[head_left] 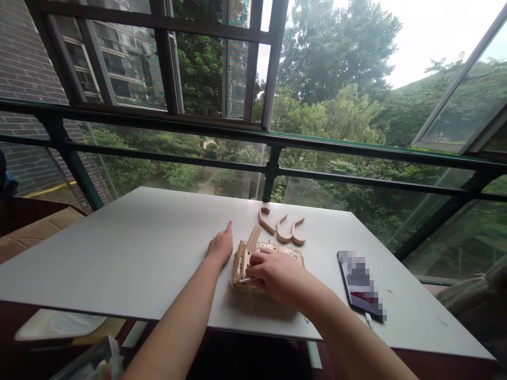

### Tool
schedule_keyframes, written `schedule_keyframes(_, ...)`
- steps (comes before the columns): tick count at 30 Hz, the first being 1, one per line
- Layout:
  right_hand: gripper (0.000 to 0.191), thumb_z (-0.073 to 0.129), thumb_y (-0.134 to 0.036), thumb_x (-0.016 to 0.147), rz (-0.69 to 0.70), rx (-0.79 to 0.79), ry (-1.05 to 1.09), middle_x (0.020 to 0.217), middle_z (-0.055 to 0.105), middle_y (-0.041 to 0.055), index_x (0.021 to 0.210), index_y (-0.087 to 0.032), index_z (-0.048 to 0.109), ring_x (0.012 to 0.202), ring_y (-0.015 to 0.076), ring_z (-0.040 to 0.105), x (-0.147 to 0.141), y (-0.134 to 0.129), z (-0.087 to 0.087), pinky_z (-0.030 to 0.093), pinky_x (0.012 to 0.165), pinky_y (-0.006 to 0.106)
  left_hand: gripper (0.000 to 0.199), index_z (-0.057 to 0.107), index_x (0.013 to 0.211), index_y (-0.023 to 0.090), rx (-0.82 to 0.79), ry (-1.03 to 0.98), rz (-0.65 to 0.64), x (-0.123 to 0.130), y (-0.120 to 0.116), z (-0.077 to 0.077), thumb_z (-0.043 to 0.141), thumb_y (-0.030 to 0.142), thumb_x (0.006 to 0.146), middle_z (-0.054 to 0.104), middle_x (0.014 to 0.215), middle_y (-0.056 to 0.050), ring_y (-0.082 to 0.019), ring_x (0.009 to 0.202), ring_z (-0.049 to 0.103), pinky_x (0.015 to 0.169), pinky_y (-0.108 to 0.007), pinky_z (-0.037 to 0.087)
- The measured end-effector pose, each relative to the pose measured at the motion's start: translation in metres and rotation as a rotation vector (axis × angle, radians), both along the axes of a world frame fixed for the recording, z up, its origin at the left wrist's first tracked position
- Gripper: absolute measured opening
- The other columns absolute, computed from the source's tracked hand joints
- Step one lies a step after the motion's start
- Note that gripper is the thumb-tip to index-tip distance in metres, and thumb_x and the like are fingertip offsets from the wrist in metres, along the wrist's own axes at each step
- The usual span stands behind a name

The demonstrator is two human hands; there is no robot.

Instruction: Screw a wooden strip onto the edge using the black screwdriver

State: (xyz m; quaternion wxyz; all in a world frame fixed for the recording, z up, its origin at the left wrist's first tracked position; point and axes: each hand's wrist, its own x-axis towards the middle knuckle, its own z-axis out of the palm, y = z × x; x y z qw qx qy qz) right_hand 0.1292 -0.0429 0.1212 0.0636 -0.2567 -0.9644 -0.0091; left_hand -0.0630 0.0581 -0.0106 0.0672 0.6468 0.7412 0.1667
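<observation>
On the white table (158,243), my left hand (222,247) rests just left of a boxy assembly of light wooden parts (236,268). One finger is stretched out away from me and the others are curled; nothing shows in it. Over the assembly, my right hand (277,272) is closed, its fingertips around a small wooden piece with holes (246,260) at the left end. A thin metallic rod (246,280) pokes out from under these fingers; its other end is hidden. A flat wooden strip (254,238) stands tilted at the back of the assembly.
Behind the assembly lie three curved wooden pieces (283,230). A phone (358,285) with a white cable (368,319) lies at the right. Green railing (336,145) and windows run along the far side. A cardboard box (39,229) stands at the left, beyond the table edge.
</observation>
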Motion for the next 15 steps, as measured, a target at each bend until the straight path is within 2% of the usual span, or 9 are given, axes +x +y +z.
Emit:
schedule_keyframes(3, 0.01, 0.061, -0.022, 0.081, 0.002, -0.059, -0.076, 0.086, 0.064, 0.0029, 0.078, -0.02, 0.07, 0.077, 0.016, 0.055, -0.013, 0.007, -0.001, 0.035, 0.062, 0.026, 0.054, 0.032, 0.144, 0.011, 0.036, -0.132, 0.033, -0.002, 0.001, 0.0, 0.036, 0.025, 0.092, 0.066, 0.111, -0.02, -0.029, 0.101, 0.061, 0.085, -0.038, 0.043)
schedule_keyframes(8, 0.011, 0.063, -0.026, 0.079, -0.101, -0.155, -0.095, 0.085, 0.062, 0.0017, 0.084, -0.022, 0.072, 0.066, 0.0123, 0.051, -0.022, 0.015, 0.003, 0.029, 0.055, 0.025, 0.037, 0.059, 0.121, 0.019, 0.119, -0.293, -0.002, -0.004, -0.001, 0.0, 0.045, 0.021, 0.087, 0.066, 0.114, -0.014, -0.026, 0.109, 0.057, 0.091, -0.035, 0.04)
schedule_keyframes(11, 0.011, 0.062, -0.023, 0.079, -0.159, -0.167, -0.076, 0.087, 0.062, 0.0025, 0.084, -0.021, 0.071, 0.066, 0.0117, 0.051, -0.022, 0.017, 0.004, 0.028, 0.054, 0.024, 0.027, 0.066, 0.106, 0.021, 0.157, -0.4, 0.009, -0.005, -0.002, 0.0, 0.05, 0.02, 0.084, 0.069, 0.103, -0.012, -0.027, 0.104, 0.058, 0.091, -0.037, 0.039)
schedule_keyframes(15, 0.013, 0.058, -0.021, 0.082, -0.129, -0.115, -0.075, 0.091, 0.062, 0.0042, 0.081, -0.02, 0.071, 0.072, 0.0132, 0.052, -0.019, 0.017, 0.002, 0.029, 0.056, 0.024, 0.016, 0.067, 0.087, 0.02, 0.226, -0.628, 0.024, -0.007, -0.001, 0.001, 0.054, 0.016, 0.079, 0.067, 0.084, -0.009, -0.025, 0.095, 0.058, 0.089, -0.036, 0.037)
